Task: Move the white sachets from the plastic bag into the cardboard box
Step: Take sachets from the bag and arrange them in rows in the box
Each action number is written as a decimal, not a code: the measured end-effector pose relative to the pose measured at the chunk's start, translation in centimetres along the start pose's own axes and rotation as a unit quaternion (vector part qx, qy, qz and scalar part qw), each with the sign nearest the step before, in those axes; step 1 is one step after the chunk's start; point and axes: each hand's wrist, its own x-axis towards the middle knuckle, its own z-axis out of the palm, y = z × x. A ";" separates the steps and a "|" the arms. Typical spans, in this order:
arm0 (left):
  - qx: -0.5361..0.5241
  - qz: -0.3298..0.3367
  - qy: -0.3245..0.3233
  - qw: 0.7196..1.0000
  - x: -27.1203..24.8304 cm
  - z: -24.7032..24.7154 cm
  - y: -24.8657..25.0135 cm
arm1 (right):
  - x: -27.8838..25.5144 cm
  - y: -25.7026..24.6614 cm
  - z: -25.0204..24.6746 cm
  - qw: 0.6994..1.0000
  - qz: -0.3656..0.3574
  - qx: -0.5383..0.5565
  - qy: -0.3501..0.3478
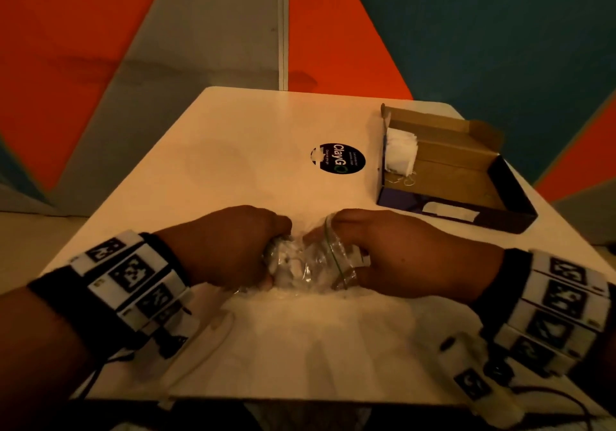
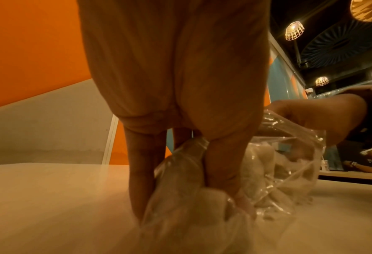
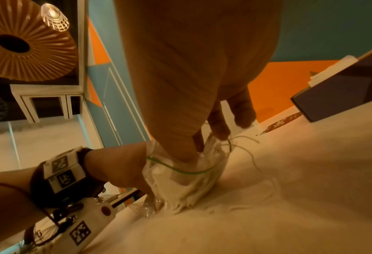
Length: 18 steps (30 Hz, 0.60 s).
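Orange, grey and teal wall panels rise behind a pale table [image 1: 233,137]. Both hands meet at its near middle on the plastic bag [image 1: 310,260] of white sachets [image 2: 265,165]. Left hand [image 1: 230,247], knuckles up, clenches the bag's closed end against the tabletop. Right hand [image 1: 400,250] reaches into the green-edged mouth, fingers [image 3: 219,123] curled around the plastic rim. Far right, well apart, sits the open cardboard box [image 1: 466,177], white sachets stacked at its far end. A round black sticker [image 1: 337,158] reads "ClayGO".
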 end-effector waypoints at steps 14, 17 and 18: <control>-0.006 0.001 0.012 1.000 0.2 0.2 -0.3 | -0.1 -1.9 0.8 0.997 0.024 -0.019 0.072; -0.003 0.002 0.009 1.000 0.4 0.2 -0.4 | -0.6 -1.8 0.6 0.993 0.090 0.005 0.077; 0.001 0.002 0.009 1.000 0.4 0.2 -0.4 | -0.8 -1.6 0.6 0.993 0.093 0.008 0.078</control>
